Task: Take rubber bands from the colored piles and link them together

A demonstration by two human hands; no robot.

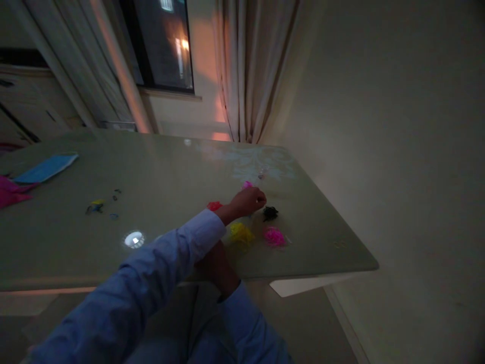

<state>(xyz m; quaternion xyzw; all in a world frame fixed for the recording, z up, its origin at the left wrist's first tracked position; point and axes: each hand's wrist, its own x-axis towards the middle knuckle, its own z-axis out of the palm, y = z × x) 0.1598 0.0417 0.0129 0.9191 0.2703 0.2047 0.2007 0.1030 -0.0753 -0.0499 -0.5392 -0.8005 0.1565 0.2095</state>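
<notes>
My left hand [248, 200] reaches across over the small piles, its fingers curled together beside the black pile [270, 213]; whatever they hold is too small to make out. Behind it lies a light pink pile [247, 185], and a red pile [214, 206] sits by the wrist. A yellow pile [241, 233] and a bright pink pile [275, 236] lie nearer the front edge. My right hand [216, 265] is at the table's front edge, under my left forearm, with its fingers hidden by the sleeve.
On the left of the table [170, 172] are a blue flat item [48, 169], a pink item [14, 192] and several small dark, blue and yellow bits [96, 206]. A shiny round object or reflection [134, 239] shows near the front. A wall stands at the right.
</notes>
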